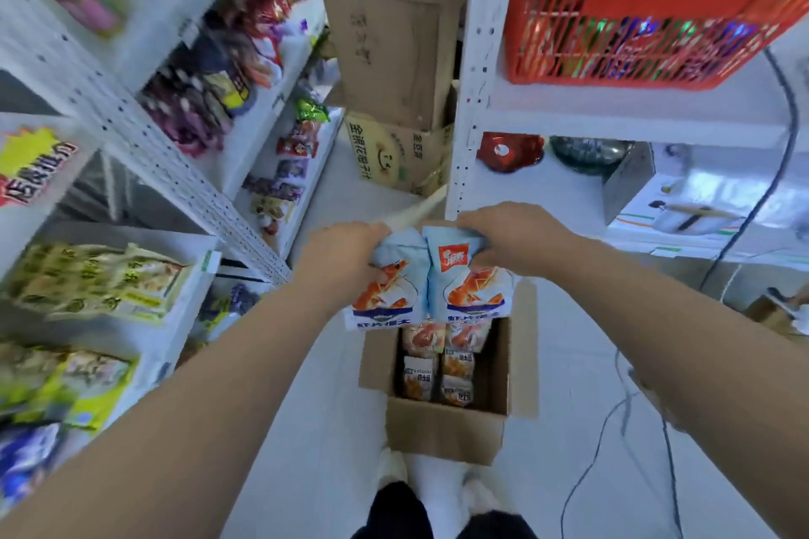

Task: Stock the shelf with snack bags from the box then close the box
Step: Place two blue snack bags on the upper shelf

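My left hand (339, 252) grips the top of one blue bag (394, 293); my right hand (512, 239) grips the top of a second bag (473, 293), fingers curled round each. Both bags hang side by side, touching, above the open box (442, 429) on the floor, where more packets (437, 368) lie. The shelf (245, 153) stands at my left.

Both arms are bare, all the way up from the left hand (341, 258) and the right hand (512, 236). Down near the person's feet you can see black trousers (396, 508) and white shoes (391, 466).
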